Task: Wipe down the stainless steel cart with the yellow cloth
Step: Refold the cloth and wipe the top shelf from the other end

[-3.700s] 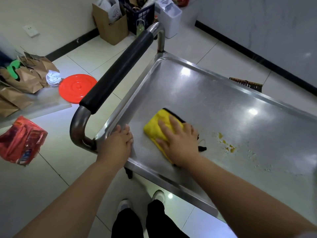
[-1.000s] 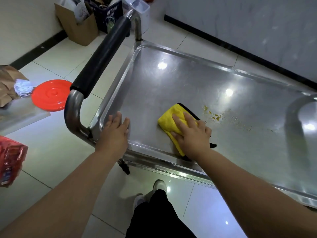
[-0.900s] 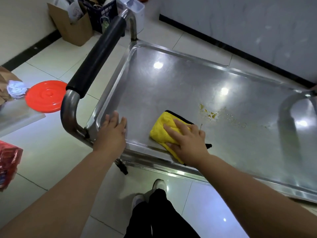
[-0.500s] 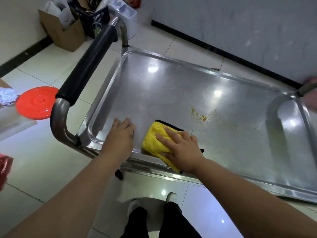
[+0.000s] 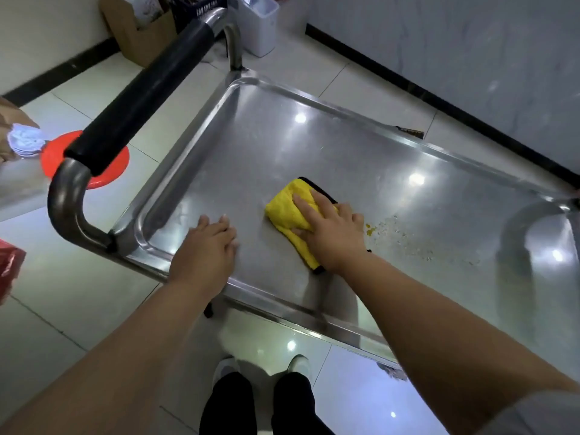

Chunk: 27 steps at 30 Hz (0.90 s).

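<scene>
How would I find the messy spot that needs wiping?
Look at the shiny steel cart. On its flat top, a right hand presses a yellow cloth. The mess is just right of that hand: orange-yellow crumbs, the only dirty patch.

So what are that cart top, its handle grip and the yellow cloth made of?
Cart top: polished stainless steel, mirroring ceiling lights.
Handle grip: matte black sleeve, probably rubber or foam, over a bare metal tube.
Yellow cloth: soft, fuzzy fabric, likely microfibre, with black edging.

The right hand (image 5: 332,233) hides much of the yellow cloth (image 5: 287,211).
</scene>
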Motion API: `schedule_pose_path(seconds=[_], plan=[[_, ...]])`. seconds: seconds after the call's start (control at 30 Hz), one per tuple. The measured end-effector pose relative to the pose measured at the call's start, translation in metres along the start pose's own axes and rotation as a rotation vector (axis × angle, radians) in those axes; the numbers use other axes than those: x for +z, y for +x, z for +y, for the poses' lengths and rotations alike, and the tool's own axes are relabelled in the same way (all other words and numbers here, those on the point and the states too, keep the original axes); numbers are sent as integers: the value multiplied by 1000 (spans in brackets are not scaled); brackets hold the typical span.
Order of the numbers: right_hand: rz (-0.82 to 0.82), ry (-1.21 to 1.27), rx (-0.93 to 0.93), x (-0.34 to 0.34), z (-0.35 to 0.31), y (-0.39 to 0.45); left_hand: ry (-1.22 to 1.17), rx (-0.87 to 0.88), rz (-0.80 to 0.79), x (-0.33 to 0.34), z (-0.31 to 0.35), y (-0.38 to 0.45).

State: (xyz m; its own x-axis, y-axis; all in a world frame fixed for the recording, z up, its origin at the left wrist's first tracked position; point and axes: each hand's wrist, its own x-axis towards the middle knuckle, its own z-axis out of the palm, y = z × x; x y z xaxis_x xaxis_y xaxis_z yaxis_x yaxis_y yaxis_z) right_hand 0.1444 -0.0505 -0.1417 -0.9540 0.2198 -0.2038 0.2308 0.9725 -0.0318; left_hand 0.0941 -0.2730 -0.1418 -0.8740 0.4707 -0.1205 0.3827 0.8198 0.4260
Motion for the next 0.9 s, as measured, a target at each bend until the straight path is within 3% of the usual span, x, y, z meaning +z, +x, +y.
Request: schedule_pose_path(seconds=[0.23,0.33,0.43,0.57,0.7,0.77,0.9], plan=[[47,95,293,-4,49,19,-7,-34,65,12,5,-1],[60,129,317,-3,46,11,42,-64,65,15,9,-1],[82,84,225,6,32,-11,58,-118,62,16,16,-1],[239,20,-113,23,20,-50,129,-141,44,21,22,-3],[228,21,-274,22,37,-44,206,-164,-6,26,24,-4],[198,3,-233,14,49,-30,233,-179,-1,30,25,-5],[75,68,116,4,77,-9,247,-182,16,33,26,-9]])
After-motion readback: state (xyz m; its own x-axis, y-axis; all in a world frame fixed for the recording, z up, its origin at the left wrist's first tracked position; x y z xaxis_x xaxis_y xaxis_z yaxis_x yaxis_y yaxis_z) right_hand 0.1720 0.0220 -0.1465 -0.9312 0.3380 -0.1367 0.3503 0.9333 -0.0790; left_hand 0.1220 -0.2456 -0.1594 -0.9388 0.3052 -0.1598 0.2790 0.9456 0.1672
